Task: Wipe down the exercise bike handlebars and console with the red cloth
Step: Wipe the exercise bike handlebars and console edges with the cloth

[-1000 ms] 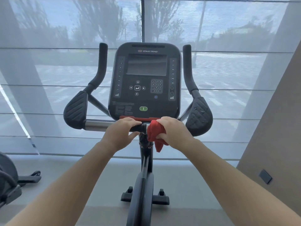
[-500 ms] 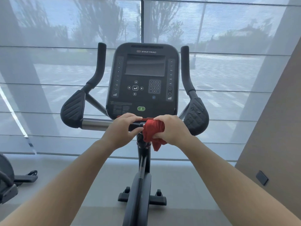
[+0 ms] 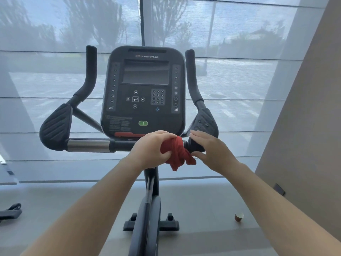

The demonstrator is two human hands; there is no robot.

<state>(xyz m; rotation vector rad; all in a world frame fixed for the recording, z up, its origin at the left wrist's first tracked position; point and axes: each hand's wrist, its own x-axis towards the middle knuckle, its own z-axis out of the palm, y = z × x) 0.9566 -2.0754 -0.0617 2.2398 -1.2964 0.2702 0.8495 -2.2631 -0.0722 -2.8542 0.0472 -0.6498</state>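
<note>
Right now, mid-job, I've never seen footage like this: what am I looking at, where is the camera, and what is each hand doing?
There is one view, from a camera worn on the person's head, looking forward and down, so the two bare forearms reach in from the bottom. In front stands an exercise bike facing a shaded window. The dark panel with a screen and buttons is the console; the black curved bars on both sides and the crossbar below it are the handlebars. The left hand grips a bunched red cloth against the middle of the crossbar. The right hand is open, fingers spread around the bar's right grip, holding nothing. A small brown cup sits on the floor at the right.
</note>
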